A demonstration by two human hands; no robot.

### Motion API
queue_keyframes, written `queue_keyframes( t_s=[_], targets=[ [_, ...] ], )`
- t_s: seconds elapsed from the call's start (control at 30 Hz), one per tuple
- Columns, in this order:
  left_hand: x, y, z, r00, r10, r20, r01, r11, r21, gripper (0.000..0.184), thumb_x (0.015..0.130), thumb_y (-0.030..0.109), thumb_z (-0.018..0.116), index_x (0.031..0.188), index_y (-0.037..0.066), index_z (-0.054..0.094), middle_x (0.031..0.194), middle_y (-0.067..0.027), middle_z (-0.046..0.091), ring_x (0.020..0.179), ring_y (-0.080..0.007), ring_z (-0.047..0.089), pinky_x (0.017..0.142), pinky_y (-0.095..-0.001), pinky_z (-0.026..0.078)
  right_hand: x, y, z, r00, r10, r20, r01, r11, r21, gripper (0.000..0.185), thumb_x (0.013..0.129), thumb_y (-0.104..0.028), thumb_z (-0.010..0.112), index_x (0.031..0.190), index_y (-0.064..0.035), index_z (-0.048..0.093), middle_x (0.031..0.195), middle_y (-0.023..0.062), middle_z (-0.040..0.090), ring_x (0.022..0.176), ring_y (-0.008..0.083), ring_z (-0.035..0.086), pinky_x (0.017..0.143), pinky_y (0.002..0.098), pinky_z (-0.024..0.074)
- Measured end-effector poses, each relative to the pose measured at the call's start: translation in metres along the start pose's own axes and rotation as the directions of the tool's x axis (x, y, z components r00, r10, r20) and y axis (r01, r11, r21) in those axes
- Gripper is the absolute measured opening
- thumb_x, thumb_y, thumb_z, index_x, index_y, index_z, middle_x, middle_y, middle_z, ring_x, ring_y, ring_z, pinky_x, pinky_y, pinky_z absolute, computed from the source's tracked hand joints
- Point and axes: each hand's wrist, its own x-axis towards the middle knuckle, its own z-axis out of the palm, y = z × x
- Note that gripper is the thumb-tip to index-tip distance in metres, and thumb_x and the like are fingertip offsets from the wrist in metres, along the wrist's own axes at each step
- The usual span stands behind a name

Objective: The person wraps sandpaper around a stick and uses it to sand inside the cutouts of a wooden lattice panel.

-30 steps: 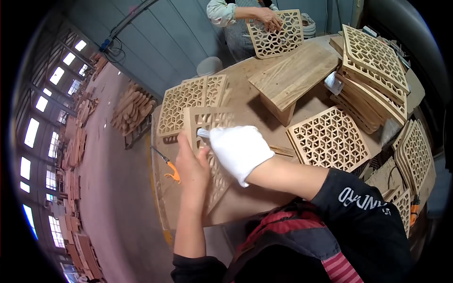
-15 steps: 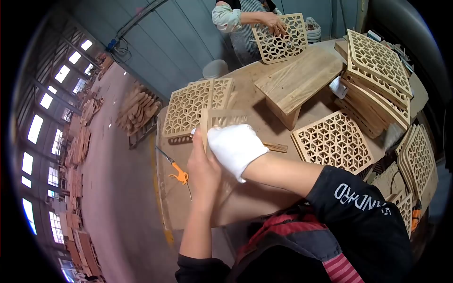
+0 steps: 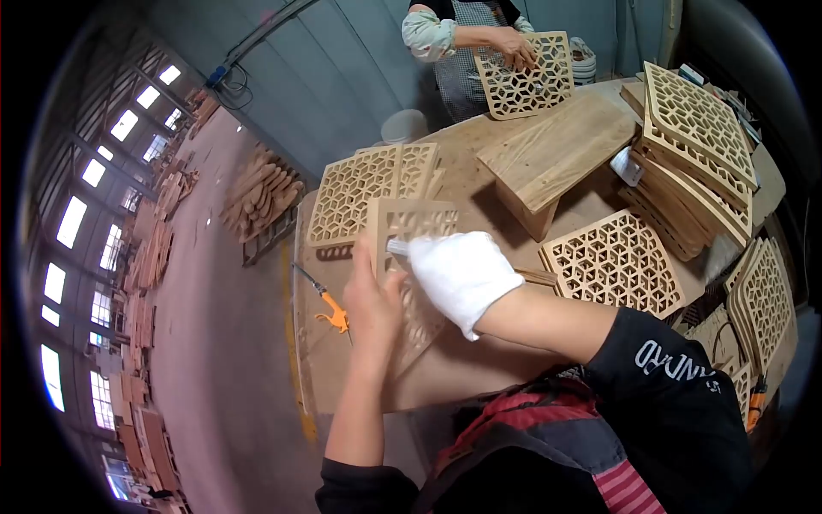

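My left hand (image 3: 373, 295) grips the left edge of a wooden lattice panel (image 3: 378, 224), which stands tilted in front of me and is blurred. Covered by a white glove or cloth, my right hand (image 3: 467, 278) is closed at the panel's face. A small pale grey piece (image 3: 396, 247) pokes out from its fingertips; its kind is too blurred to name. Most of the panel's right side is hidden behind that hand. On the table left of my left hand lies an orange air blow gun (image 3: 330, 312).
Lattice panels (image 3: 355, 193) lie at the back left, with more panels (image 3: 614, 261) to the right. A wooden bench (image 3: 561, 150) stands mid-table (image 3: 467, 141). Further panels are stacked (image 3: 702, 120) at the far right. Across the table, a co-worker's hand (image 3: 516, 50) touches another panel.
My right hand has moved right, away from the panel's left edge, and the pale piece at its fingertips now shows. My left hand keeps its hold. The whole view has shifted slightly.
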Motion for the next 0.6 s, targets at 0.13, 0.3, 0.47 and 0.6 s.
queue_keyframes(
  t_s=[0.13,0.3,0.47,0.6],
  targets=[
    [-0.009,0.014,0.017,0.998,0.045,-0.047,-0.044,0.999,0.016,0.061,0.085,-0.003,0.057,0.142,0.008,0.039,0.111,-0.0278,0.063,0.103,-0.0449,0.062,0.084,-0.0496,0.049,0.009,-0.005,0.008,0.995,0.009,-0.098,-0.018,0.996,-0.091,0.013,0.084,-0.013,0.057,0.089,-0.0014,0.060,0.078,0.0173,0.068,0.074,0.0337,0.070,0.062,0.0433,0.0551],
    [-0.005,0.013,0.007,1.000,-0.001,0.021,-0.001,0.998,0.070,0.062,0.083,-0.003,0.062,0.140,0.007,0.040,0.110,-0.0272,0.063,0.100,-0.0449,0.062,0.082,-0.0491,0.049,0.005,0.001,0.003,0.999,0.045,-0.021,-0.047,0.996,-0.070,0.018,0.073,-0.014,0.070,0.086,-0.0039,0.062,0.079,0.0136,0.067,0.073,0.0288,0.070,0.062,0.0391,0.0547],
    [-0.008,0.002,0.011,0.998,0.016,-0.056,-0.012,0.997,0.072,0.061,0.083,-0.005,0.058,0.140,0.005,0.039,0.109,-0.0281,0.063,0.101,-0.0461,0.061,0.082,-0.0492,0.049,0.005,-0.002,0.002,0.997,0.061,-0.039,-0.062,0.998,-0.031,0.014,0.080,-0.016,0.063,0.087,-0.0041,0.062,0.077,0.0161,0.068,0.071,0.0307,0.070,0.062,0.0406,0.0546],
    [-0.010,0.011,0.011,0.997,0.066,-0.041,-0.063,0.995,0.076,0.061,0.083,-0.007,0.057,0.139,0.004,0.039,0.111,-0.0294,0.062,0.102,-0.0467,0.061,0.083,-0.0497,0.049,0.011,0.000,0.008,0.999,0.003,-0.041,-0.005,0.999,-0.048,0.015,0.082,-0.016,0.061,0.089,-0.0027,0.060,0.077,0.0181,0.068,0.072,0.0328,0.069,0.063,0.0424,0.0547]
  ],
)
